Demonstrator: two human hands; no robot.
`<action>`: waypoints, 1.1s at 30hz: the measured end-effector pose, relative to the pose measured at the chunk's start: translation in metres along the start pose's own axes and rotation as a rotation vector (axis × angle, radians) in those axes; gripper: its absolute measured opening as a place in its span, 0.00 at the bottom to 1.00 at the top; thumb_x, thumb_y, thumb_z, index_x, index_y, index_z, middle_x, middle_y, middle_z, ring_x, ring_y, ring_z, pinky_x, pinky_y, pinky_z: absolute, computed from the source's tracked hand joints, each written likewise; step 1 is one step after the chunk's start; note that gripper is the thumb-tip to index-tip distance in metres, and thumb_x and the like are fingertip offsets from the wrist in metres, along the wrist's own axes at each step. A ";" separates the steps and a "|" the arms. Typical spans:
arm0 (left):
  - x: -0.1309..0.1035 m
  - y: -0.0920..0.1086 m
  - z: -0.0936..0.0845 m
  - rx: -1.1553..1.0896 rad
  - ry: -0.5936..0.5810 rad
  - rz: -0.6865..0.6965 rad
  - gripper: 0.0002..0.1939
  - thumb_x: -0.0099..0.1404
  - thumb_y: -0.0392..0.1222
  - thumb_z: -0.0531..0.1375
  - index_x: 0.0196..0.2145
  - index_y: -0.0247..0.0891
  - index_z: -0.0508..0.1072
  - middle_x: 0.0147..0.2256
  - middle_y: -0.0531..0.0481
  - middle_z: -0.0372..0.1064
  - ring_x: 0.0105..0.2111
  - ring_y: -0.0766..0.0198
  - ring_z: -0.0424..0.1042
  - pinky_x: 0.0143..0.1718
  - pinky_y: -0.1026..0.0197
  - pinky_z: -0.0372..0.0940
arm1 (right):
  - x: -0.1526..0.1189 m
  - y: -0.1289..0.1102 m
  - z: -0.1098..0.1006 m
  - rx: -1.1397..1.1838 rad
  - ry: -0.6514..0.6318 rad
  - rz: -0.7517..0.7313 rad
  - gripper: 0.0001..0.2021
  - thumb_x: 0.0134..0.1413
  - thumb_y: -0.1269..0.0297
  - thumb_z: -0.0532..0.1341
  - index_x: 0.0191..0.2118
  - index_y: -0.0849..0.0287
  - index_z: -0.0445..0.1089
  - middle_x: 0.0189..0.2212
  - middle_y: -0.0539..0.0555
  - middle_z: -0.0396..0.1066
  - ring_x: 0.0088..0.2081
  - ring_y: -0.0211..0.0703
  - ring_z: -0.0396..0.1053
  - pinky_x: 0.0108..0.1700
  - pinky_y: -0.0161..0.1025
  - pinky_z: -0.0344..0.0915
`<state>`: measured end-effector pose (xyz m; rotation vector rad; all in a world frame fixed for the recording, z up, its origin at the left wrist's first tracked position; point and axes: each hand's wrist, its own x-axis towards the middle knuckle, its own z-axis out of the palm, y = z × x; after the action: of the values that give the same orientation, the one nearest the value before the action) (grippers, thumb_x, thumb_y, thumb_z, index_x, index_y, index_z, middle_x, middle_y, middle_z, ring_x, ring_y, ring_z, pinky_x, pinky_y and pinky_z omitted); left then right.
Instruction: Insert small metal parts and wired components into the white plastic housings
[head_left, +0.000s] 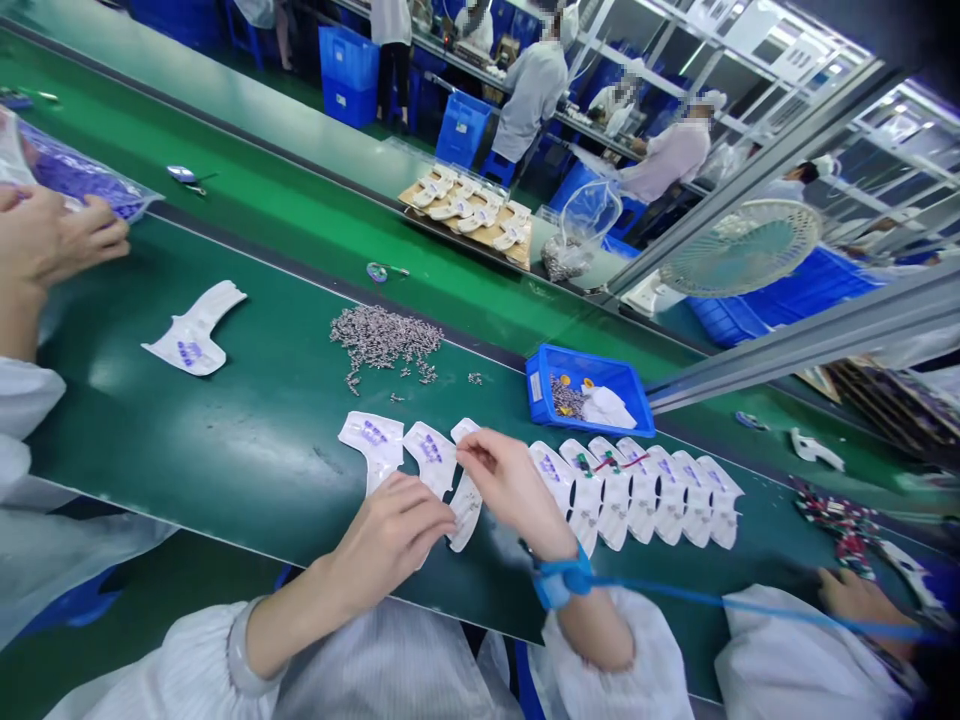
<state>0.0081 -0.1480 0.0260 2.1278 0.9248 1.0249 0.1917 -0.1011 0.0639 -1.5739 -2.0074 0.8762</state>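
Note:
On the green worktable, white gun-shaped plastic shells (pixel 373 436) lie in a slanted row, with purple marks on their upper parts. My left hand (pixel 401 520) bends its fingers over the lower part of a marked shell (pixel 431 452); the thumb is hidden. Just to the right, my right hand (pixel 510 482) is closed in a pinch over another shell (pixel 466 518), covering its middle. Whatever sits between those fingertips is too small to make out. A blue wrist strap (pixel 561 578) with a cord circles my right wrist.
Behind my hands lies a pile of small metal screws (pixel 386 335). A blue bin (pixel 592 390) stands behind the row. One shell (pixel 196 335) lies apart at left. Co-workers' hands (pixel 64 235) (pixel 862 605) work at both sides. A green conveyor belt (pixel 300 235) runs behind.

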 end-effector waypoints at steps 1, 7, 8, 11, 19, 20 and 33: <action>-0.001 0.000 -0.005 -0.021 0.025 -0.040 0.09 0.72 0.37 0.56 0.36 0.38 0.75 0.32 0.50 0.75 0.32 0.63 0.71 0.38 0.57 0.65 | 0.018 -0.005 0.005 -0.049 -0.007 -0.077 0.07 0.61 0.71 0.56 0.33 0.57 0.70 0.30 0.51 0.70 0.32 0.40 0.67 0.36 0.36 0.62; -0.017 -0.006 -0.024 -0.154 0.073 -0.258 0.09 0.71 0.38 0.57 0.43 0.40 0.77 0.37 0.48 0.76 0.36 0.62 0.74 0.38 0.60 0.68 | 0.101 -0.016 0.047 -0.264 -0.125 -0.150 0.04 0.57 0.74 0.60 0.36 0.60 0.69 0.36 0.54 0.68 0.38 0.42 0.66 0.41 0.38 0.60; -0.019 -0.007 -0.026 -0.160 0.074 -0.277 0.09 0.71 0.37 0.56 0.44 0.41 0.77 0.37 0.49 0.77 0.37 0.62 0.74 0.39 0.59 0.68 | 0.105 -0.015 0.049 -0.287 -0.141 -0.155 0.04 0.58 0.75 0.59 0.35 0.60 0.69 0.36 0.54 0.67 0.38 0.42 0.66 0.41 0.37 0.59; -0.024 -0.007 -0.032 -0.170 0.086 -0.353 0.09 0.71 0.38 0.57 0.42 0.43 0.77 0.35 0.52 0.77 0.33 0.63 0.74 0.39 0.59 0.68 | 0.107 -0.011 0.047 -0.305 -0.175 -0.191 0.07 0.56 0.76 0.56 0.30 0.59 0.65 0.31 0.52 0.66 0.34 0.41 0.64 0.38 0.36 0.57; -0.022 -0.013 -0.033 -0.189 0.083 -0.426 0.05 0.68 0.41 0.60 0.37 0.42 0.77 0.32 0.53 0.75 0.31 0.63 0.72 0.36 0.60 0.66 | 0.080 -0.003 0.014 -0.052 -0.014 -0.214 0.07 0.45 0.76 0.53 0.28 0.57 0.64 0.22 0.45 0.60 0.26 0.36 0.57 0.31 0.34 0.54; -0.020 -0.013 -0.032 -0.162 0.071 -0.429 0.04 0.67 0.42 0.61 0.36 0.42 0.76 0.31 0.53 0.75 0.32 0.62 0.72 0.37 0.60 0.65 | 0.074 -0.002 0.011 -0.011 0.009 -0.197 0.07 0.46 0.75 0.53 0.29 0.57 0.66 0.22 0.45 0.61 0.26 0.36 0.58 0.31 0.34 0.55; -0.001 -0.005 -0.012 0.135 -0.192 -0.224 0.09 0.72 0.38 0.55 0.35 0.42 0.74 0.39 0.52 0.76 0.42 0.58 0.66 0.45 0.53 0.53 | -0.023 0.008 -0.017 0.458 0.231 0.169 0.10 0.55 0.59 0.61 0.34 0.59 0.75 0.22 0.50 0.70 0.22 0.36 0.64 0.26 0.34 0.63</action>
<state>-0.0035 -0.1432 0.0285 2.1281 1.1329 0.6521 0.2149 -0.1182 0.0709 -1.5077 -1.4063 1.0716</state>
